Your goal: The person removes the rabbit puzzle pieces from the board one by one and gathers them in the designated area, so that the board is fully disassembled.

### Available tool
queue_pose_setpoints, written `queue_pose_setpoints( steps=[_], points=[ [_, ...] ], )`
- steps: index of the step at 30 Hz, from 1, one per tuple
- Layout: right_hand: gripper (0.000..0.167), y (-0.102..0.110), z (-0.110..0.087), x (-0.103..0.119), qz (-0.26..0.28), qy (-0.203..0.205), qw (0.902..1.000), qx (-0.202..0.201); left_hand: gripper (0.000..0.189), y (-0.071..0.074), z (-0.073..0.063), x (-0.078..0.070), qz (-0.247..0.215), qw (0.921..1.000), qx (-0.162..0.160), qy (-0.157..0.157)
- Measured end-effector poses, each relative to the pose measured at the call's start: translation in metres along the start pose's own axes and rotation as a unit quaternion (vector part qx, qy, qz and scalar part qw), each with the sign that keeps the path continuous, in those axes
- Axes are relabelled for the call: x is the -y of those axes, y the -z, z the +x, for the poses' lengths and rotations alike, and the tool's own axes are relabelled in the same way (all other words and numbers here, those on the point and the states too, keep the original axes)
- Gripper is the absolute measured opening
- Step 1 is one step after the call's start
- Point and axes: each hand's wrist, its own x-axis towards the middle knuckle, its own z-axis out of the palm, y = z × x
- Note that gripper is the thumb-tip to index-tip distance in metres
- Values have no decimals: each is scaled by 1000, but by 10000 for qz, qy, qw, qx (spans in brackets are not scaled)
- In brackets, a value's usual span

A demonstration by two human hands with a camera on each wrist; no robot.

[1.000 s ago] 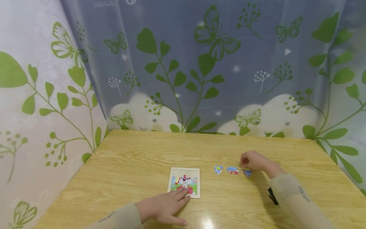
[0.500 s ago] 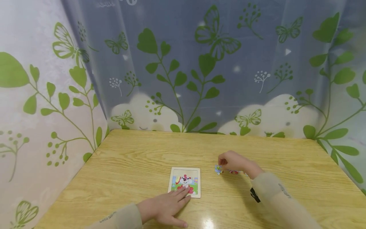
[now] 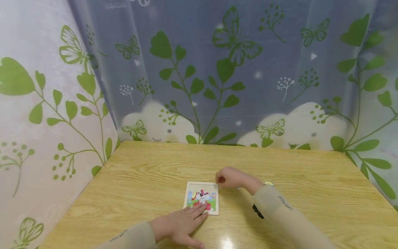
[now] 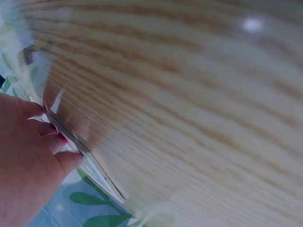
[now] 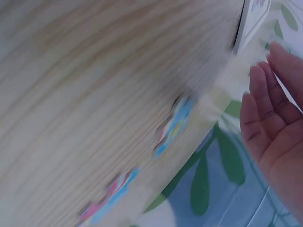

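Note:
A square wooden puzzle tray lies on the table, with a cartoon animal picture filling its lower part and a bare strip along the top. My left hand is spread flat, fingertips resting on the tray's lower edge and picture. My right hand is at the tray's top right corner, fingers bent and thumb near them; I cannot tell whether a small piece is pinched at the tips. In the right wrist view, a blue and yellow puzzle piece and a blue and pink puzzle piece lie on the wood.
The wood-grain table runs back to a blue curtain printed with leaves and butterflies. A small yellowish piece shows just behind the right sleeve. The right forearm mostly hides the loose pieces in the head view.
My right hand has moved left from the rightmost loose piece, past the others, to the tray's top right corner. My left hand has stayed on the tray.

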Motion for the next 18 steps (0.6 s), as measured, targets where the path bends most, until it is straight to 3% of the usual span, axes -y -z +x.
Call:
queue_pose_setpoints(
  steps=[5,11,18],
  points=[
    [7,-8,15,14,-38,-137,9996,258,84,0,1,0,-42,9999,59,73],
    [7,-17,29,26,-138,14,9993,333,85,0,1,1,-15,10000,-1,61],
    [17,-25,40,37,85,-60,9985,532,84,0,0,2,-40,10000,45,-5]
  ],
)
